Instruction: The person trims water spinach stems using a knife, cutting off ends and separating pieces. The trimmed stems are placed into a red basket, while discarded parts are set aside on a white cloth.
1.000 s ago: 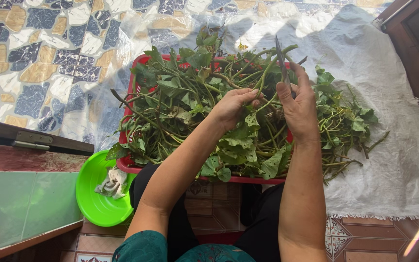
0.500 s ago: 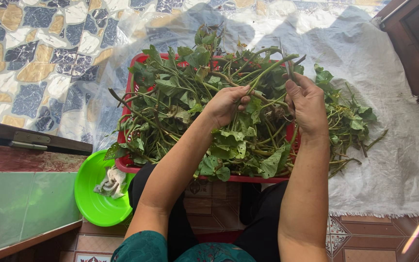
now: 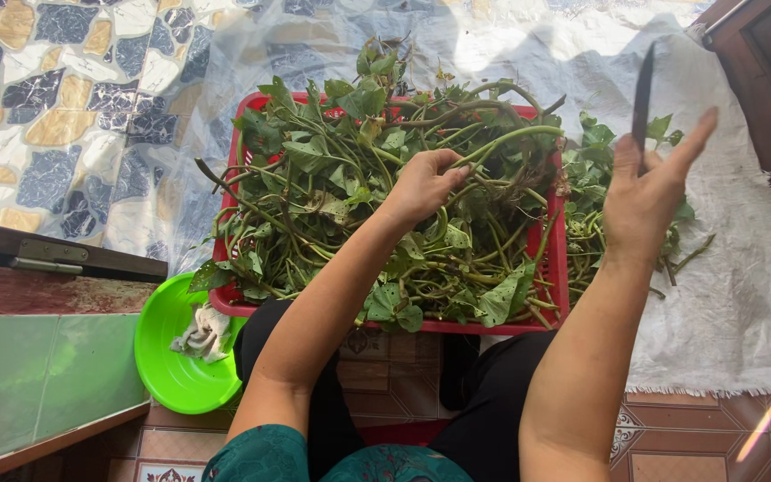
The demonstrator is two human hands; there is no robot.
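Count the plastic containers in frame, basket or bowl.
2. A red basket heaped with leafy green stems sits in front of the person, under the left hand. A green bowl holding a crumpled cloth sits beside its lower left corner. None seem hidden.

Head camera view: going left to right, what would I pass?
Green bowl with a crumpled cloth → red basket of leafy green stems → left hand → right hand → white woven sack.

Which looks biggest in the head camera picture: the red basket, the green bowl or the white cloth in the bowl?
1. Red basket
2. Green bowl
3. White cloth, which fits inside the bowl
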